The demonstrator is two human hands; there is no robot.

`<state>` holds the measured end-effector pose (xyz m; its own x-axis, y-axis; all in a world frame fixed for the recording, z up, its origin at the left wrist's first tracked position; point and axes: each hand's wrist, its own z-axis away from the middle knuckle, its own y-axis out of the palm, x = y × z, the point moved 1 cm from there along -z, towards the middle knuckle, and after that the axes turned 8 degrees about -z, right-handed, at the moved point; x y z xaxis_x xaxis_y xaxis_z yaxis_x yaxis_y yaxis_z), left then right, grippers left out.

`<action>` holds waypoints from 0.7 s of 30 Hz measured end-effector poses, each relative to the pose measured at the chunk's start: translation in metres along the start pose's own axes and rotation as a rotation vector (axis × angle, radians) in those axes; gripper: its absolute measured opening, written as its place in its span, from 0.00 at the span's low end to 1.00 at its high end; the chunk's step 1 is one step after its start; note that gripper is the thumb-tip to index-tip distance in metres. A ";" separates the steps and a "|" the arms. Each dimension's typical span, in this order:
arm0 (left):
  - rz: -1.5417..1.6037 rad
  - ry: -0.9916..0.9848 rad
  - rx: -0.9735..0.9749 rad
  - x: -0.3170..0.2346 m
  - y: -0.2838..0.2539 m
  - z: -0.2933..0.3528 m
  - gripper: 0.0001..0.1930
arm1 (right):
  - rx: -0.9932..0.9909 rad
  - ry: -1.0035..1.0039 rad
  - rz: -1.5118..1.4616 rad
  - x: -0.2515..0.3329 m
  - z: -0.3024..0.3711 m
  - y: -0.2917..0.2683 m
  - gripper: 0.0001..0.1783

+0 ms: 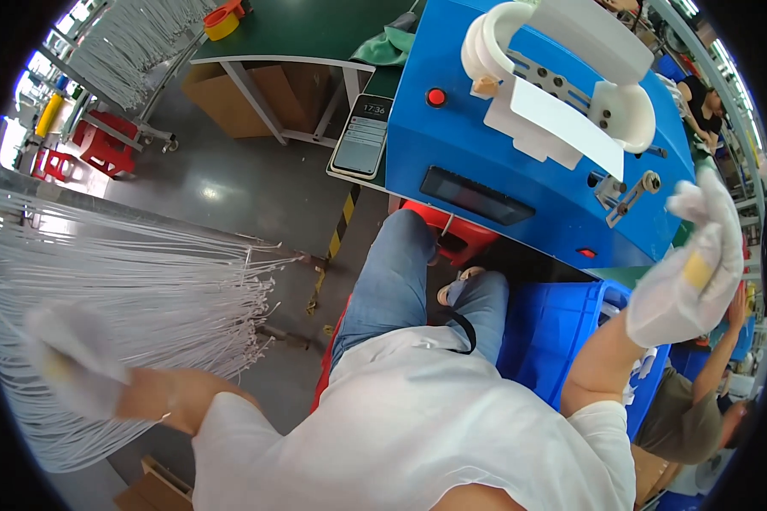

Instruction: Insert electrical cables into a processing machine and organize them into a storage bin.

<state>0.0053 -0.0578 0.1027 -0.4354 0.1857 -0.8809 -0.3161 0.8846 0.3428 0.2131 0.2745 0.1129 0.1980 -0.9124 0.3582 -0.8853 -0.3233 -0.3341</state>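
Note:
My left hand (75, 362), in a white glove with a yellowish patch, is over a hanging bundle of thin white cables (145, 272) on the left. Motion blurs it, so its fingers and any grip on a cable are unclear. Raised at the right side of a blue machine (418, 145) is my right hand (694, 264), also white-gloved. Its fingers point up and nothing shows in them. A small metal roller bracket (626, 200) on the machine is the nearest part to it. White curved guides (562, 128) sit on the machine's top, with a red button (436, 97) beside them.
A phone (363, 136) lies on a ledge left of the machine. Below its right side stands a blue crate (545, 332) with white pieces. A green-topped table (307, 30) is at the back. Other people work at the far right. A red stool (460, 238) is under the machine.

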 end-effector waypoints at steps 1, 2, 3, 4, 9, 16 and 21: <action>0.367 -0.142 -0.050 0.009 0.056 0.063 0.19 | 0.030 0.017 -0.082 0.009 0.005 0.013 0.17; 0.722 -0.274 -0.132 0.007 0.078 0.101 0.20 | 0.110 0.073 -0.071 0.019 0.006 0.032 0.22; 0.705 -0.225 -0.149 0.008 0.088 0.130 0.20 | 0.354 0.566 -0.483 0.042 0.010 0.057 0.26; 1.187 -0.399 -0.269 0.013 0.108 0.162 0.21 | 0.518 0.427 -0.786 0.042 0.003 0.082 0.26; 1.761 -0.664 0.220 0.025 0.116 0.189 0.28 | 0.990 0.869 -1.258 0.084 0.020 0.118 0.30; 0.296 -0.193 1.446 0.072 0.077 0.118 0.31 | 0.772 1.193 -0.889 0.018 0.047 0.012 0.13; 1.064 -0.198 1.254 0.049 0.047 0.018 0.06 | -0.079 1.044 -1.806 -0.050 0.136 -0.057 0.26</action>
<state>-0.0159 0.0003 0.0694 0.1405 0.8557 -0.4980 0.9092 0.0877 0.4071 0.3104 0.3041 -0.0045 0.4314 0.7979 0.4211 -0.0356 -0.4513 0.8916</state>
